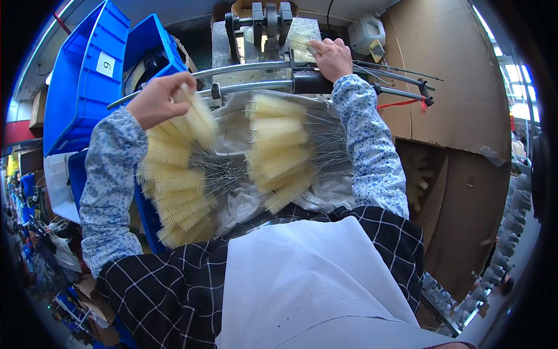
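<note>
My left hand point(158, 100) pinches a pale yellow bristle brush point(200, 121), held tilted above the left pile. Up at the metal machine point(250, 42), my right hand point(334, 61) has its fingers closed on another pale bristle brush point(301, 43), whose far end points left. Below my hands lie two rows of similar brushes, a left pile point(174, 195) and a right pile point(276, 145). Thin twisted wire stems point(218, 173) stick out from the left pile toward the right one. My right forearm partly hides the right pile's stems.
Curved metal rails point(250, 86) cross in front of the machine, with a red ribbon point(423, 107) at their right end. A tall blue bin point(87, 87) and a smaller blue bin point(152, 43) stand at left. Cardboard point(447, 64) and a white jug point(366, 32) are at right.
</note>
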`<action>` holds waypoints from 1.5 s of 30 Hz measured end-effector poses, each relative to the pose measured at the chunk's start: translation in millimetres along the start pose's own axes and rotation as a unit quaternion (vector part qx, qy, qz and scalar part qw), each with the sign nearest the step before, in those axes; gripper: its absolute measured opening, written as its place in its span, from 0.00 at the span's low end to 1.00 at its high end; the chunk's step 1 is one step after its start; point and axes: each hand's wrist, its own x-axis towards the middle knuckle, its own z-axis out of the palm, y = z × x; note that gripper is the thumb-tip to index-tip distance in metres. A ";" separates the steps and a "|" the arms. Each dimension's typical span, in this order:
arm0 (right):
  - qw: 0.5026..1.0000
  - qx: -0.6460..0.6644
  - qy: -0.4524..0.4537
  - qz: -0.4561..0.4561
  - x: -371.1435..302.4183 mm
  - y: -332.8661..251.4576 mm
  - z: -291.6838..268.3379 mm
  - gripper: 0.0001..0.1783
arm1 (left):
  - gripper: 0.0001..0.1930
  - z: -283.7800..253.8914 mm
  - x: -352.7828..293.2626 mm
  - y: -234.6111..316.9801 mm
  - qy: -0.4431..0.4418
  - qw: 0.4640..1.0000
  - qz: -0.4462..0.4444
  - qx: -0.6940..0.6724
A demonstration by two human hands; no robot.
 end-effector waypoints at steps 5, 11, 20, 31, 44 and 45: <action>1.000 0.007 -0.006 0.007 0.3 0.7 -1.1 0.15 | 0.11 -28.5 -24.3 14.5 0.047 0.997 0.003 -0.057; 0.999 0.018 -0.035 0.011 4.5 4.0 4.3 0.15 | 0.13 -35.5 -40.7 17.1 0.088 0.995 0.022 -0.028; 0.997 0.000 -0.040 -0.063 29.0 9.0 19.8 0.20 | 0.14 -30.1 -26.9 26.7 0.083 0.995 0.049 -0.008; 0.991 0.044 0.081 0.101 -10.8 55.1 17.6 0.21 | 0.14 -39.2 -50.7 28.0 0.144 0.987 0.072 0.007; 0.991 0.055 0.086 0.083 1.8 -19.7 26.4 0.15 | 0.15 -47.6 -62.1 27.3 0.160 0.984 0.074 0.022; 0.991 0.053 0.096 0.077 3.5 -28.2 30.0 0.15 | 0.15 -48.4 -62.2 27.0 0.157 0.984 0.076 0.026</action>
